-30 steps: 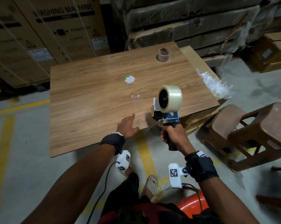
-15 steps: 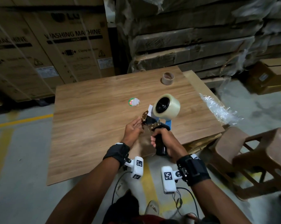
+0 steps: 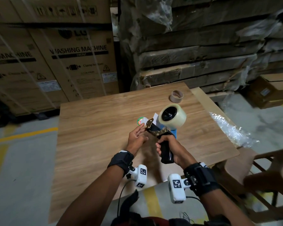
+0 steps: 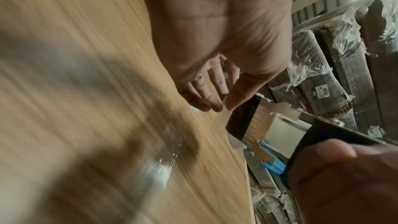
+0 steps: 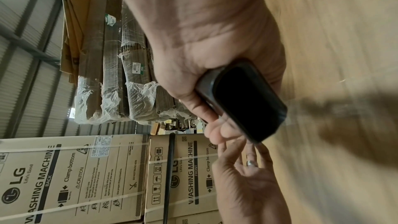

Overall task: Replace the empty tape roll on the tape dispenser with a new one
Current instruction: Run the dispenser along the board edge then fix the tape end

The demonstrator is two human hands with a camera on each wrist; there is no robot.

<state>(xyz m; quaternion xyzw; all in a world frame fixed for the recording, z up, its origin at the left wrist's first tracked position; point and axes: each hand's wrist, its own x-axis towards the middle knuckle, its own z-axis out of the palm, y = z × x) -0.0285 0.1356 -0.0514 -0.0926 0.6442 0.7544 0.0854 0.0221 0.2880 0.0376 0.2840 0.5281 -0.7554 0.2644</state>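
My right hand [image 3: 166, 145] grips the black handle [image 5: 247, 101] of the tape dispenser [image 3: 157, 131] and holds it above the wooden table [image 3: 96, 128], tilted to the left. A full clear tape roll [image 3: 172, 115] sits on the dispenser's hub. My left hand [image 3: 144, 132] is beside the dispenser's brass front plate [image 3: 149, 123], with its fingers [image 4: 213, 98] straight and the thumb tip close to the black front part [image 4: 241, 117]. Whether it touches a tape end I cannot tell. The empty brown core [image 3: 177, 95] stands at the table's far right.
A small round label [image 3: 140, 121] lies on the table just beyond my left hand. Crumpled clear wrap [image 3: 232, 131] hangs at the table's right edge. Brown stools [image 3: 259, 168] stand to the right. Washing machine cartons [image 3: 78, 62] and wrapped stacks [image 3: 194, 62] rise behind.
My left hand has lifted off the table's near edge and come up to the dispenser's front. My right hand has tilted the dispenser left and carried it over the table.
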